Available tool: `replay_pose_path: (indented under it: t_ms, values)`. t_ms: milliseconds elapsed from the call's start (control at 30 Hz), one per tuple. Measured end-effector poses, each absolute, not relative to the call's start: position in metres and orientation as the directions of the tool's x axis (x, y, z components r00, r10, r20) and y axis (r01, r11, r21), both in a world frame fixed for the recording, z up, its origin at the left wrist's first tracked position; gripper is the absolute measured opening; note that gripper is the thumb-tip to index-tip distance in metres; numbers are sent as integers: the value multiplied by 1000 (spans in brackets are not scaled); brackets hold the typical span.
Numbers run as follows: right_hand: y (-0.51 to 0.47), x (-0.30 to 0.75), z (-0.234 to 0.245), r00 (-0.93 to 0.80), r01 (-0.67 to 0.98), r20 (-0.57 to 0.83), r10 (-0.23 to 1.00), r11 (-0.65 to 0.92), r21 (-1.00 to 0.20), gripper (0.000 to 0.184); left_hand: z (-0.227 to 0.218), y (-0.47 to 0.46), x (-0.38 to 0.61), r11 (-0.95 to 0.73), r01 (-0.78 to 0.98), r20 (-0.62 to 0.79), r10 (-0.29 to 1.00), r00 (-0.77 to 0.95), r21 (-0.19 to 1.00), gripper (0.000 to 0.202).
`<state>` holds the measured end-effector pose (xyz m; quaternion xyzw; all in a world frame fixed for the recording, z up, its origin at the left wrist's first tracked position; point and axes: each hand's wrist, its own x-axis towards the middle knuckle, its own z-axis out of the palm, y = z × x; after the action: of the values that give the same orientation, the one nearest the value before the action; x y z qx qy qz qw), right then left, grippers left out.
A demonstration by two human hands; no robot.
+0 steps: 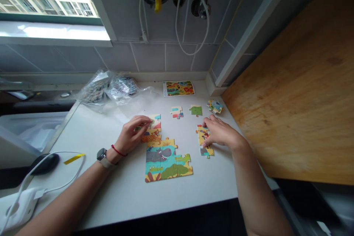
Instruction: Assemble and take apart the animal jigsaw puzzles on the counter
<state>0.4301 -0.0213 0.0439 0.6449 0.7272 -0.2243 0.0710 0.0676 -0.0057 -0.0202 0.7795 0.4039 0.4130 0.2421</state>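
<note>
My left hand (132, 132) has its fingers bent and drawn together at the left edge of the upper pieces of a partly joined jigsaw puzzle (168, 160). That section shows a hippo, crocodiles and a leopard. Over to the right, my right hand (221, 132) has thumb and fingertips closed on a puzzle piece (203, 134) with a yellow ground. Just below it lies another puzzle piece (207, 151), seemingly touching it. Farther back are a pale piece with blue and red (177, 112) and a green piece (196, 110), lying apart.
A picture card (179, 88) lies by the wall, with a small pile of pieces (215, 106) to its right. Clear plastic bags (110, 88) sit at the back left. A white power strip (19, 206) with cables is front left. A wooden panel (298, 92) bounds the right.
</note>
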Motion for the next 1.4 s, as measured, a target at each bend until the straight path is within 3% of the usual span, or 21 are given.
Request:
replay_pose_path:
  t_ms: [233,400,567,767,933,1133,1400]
  values:
    - [-21,431,43,-209,956,-357,911,114,-270,59,-22,-5,68,-546,412,444,836,322,729,17]
    - [-19,432,42,-202,947,-374,905,84,-309,68,-21,-5,69,-540,423,438,841,318,728,18]
    - [-16,436,43,-255,932,-319,913,145,-332,42,-21,-5,70,-533,422,437,845,309,733,17]
    - [-7,442,44,-259,864,-251,933,108,-493,14,-20,-6,70,-531,413,438,846,304,740,16]
    - [1,442,37,-264,765,-173,949,96,-637,16,-22,-6,70,-546,414,448,836,316,728,16]
    - [8,411,10,-190,459,-97,977,1,-888,30,-24,-6,70,-595,424,482,803,350,683,16]
    - [2,366,-13,-212,376,-100,972,-13,-927,35,-26,-5,70,-671,442,509,741,439,595,18]
